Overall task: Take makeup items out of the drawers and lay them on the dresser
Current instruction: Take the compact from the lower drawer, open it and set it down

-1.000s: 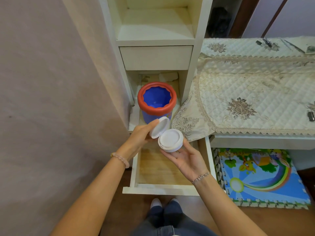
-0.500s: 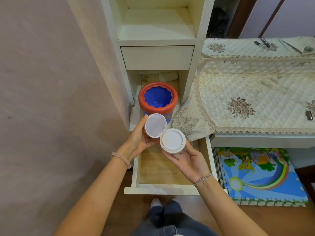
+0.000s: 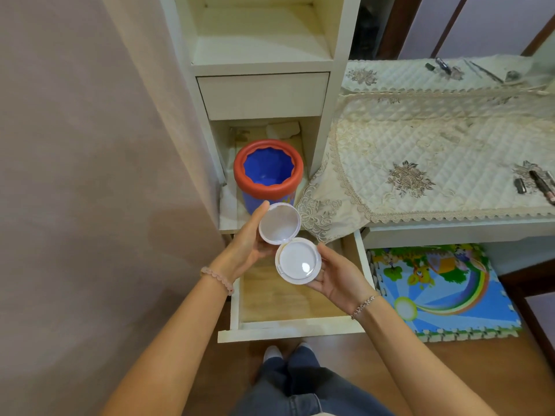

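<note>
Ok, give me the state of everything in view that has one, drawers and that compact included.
compact: open, lid hinged up, held over the lower drawer.
left hand: holds the lid.
right hand: cradles the base.
lower drawer: pulled out.
upper drawer: shut.
blue pot: upright, no lid.
dark tubes: lying flat on the dresser cloth.

Dresser [image 3: 450,232] top: we've free room across the middle & left edge. Tubes [image 3: 539,181] crowd its right edge, small bits [image 3: 443,66] the back-right corner. Bucket [image 3: 268,175] nearly fills the nook. Compact [image 3: 295,259], in left hand [image 3: 243,250] & right hand [image 3: 339,277], hangs over the open drawer [image 3: 288,328].
</note>
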A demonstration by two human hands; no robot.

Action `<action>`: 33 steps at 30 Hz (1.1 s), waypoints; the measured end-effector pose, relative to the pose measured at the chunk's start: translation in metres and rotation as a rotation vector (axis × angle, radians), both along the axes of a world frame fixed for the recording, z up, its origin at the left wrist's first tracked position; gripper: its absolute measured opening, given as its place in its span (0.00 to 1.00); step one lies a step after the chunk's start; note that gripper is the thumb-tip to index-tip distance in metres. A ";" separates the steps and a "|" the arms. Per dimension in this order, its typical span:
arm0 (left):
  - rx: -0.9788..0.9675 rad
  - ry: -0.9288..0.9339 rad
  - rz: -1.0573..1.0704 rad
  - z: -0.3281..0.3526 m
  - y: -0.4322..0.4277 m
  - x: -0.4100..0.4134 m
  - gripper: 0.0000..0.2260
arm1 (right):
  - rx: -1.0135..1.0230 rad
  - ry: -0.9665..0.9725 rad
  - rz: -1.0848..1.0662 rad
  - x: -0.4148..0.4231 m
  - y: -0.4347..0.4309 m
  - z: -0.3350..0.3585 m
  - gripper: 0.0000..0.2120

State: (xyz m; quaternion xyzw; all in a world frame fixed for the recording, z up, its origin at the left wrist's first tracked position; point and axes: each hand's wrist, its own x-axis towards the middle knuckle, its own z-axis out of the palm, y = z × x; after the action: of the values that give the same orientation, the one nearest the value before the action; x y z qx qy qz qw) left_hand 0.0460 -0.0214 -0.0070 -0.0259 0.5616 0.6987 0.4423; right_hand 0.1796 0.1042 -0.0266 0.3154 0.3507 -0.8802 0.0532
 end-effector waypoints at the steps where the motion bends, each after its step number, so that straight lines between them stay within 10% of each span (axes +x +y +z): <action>1: -0.003 -0.004 -0.012 0.000 0.002 0.001 0.16 | 0.023 -0.008 0.006 0.001 0.000 0.000 0.13; 19: -0.031 0.122 -0.105 -0.012 0.015 0.016 0.16 | -0.153 0.043 -0.323 0.027 -0.004 -0.009 0.16; 23: -0.103 0.321 -0.043 -0.013 0.014 0.030 0.08 | -0.163 0.074 -0.376 0.029 0.000 -0.009 0.18; 33: -0.315 0.879 -0.204 -0.025 0.043 0.068 0.28 | -0.208 0.166 -0.381 0.019 0.004 -0.008 0.17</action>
State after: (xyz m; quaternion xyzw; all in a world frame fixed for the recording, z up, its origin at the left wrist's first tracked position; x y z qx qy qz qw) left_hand 0.1140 0.0214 -0.0324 0.2606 0.7943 0.5029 0.2198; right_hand 0.1990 0.1086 -0.0348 0.2955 0.1956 -0.9285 -0.1106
